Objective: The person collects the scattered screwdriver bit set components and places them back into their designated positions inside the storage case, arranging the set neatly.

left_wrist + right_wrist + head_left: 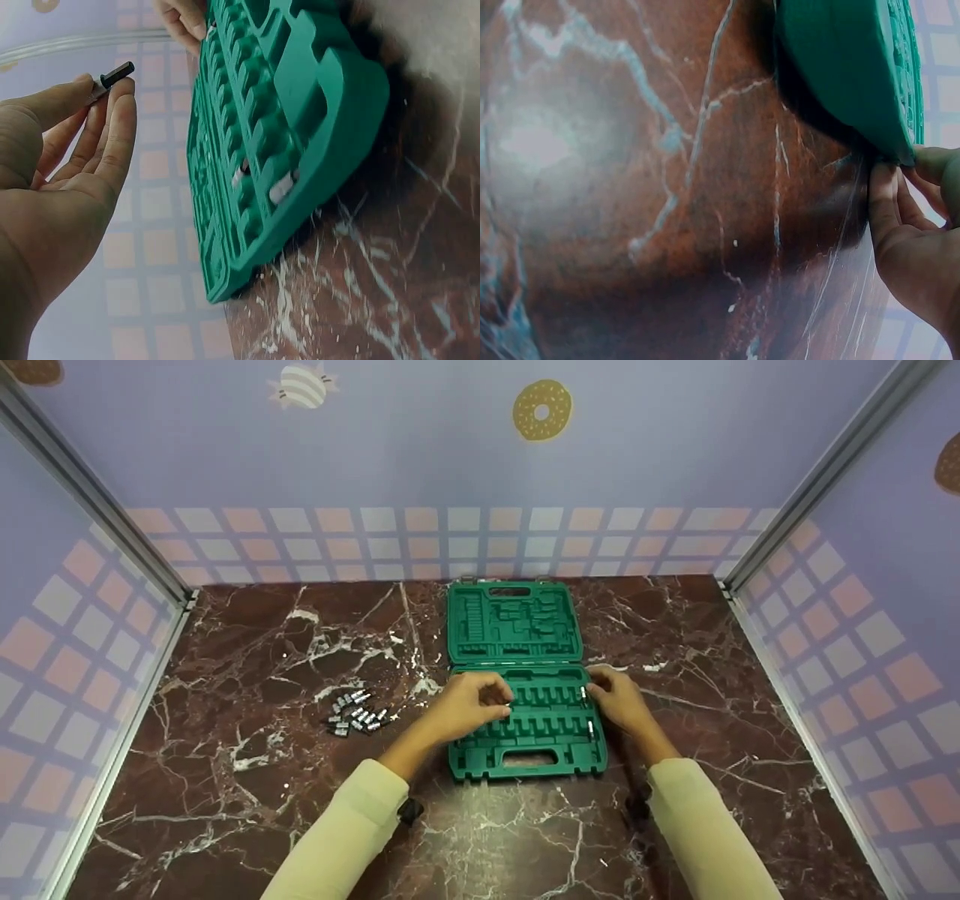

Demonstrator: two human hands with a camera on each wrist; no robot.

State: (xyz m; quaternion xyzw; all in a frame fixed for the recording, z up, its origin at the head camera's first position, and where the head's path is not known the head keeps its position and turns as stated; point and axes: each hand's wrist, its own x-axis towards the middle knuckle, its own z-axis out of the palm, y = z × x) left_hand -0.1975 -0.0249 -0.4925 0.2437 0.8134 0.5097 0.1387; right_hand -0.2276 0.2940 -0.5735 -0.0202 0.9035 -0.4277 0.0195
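My left fingers (118,139) pinch a hex bit socket (118,75), probably light, rigid, best held by its barrel (96,89); my right fingers (885,201) grip the green socket case (589,766) at three o'clock.

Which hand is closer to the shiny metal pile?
Left. The left hand is over the green case, right of the pile; the right hand is at the case's right edge.

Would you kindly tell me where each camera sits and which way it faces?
Head: on the head, facing forward and down at the green case; left hand, right hand, sleeves show.
Left wrist: on that wrist, facing the pinched bit and case; both hands show.
Right wrist: on that wrist, facing the tabletop and case edge; only the right hand shows.
Both wrist views share the case and right hand.
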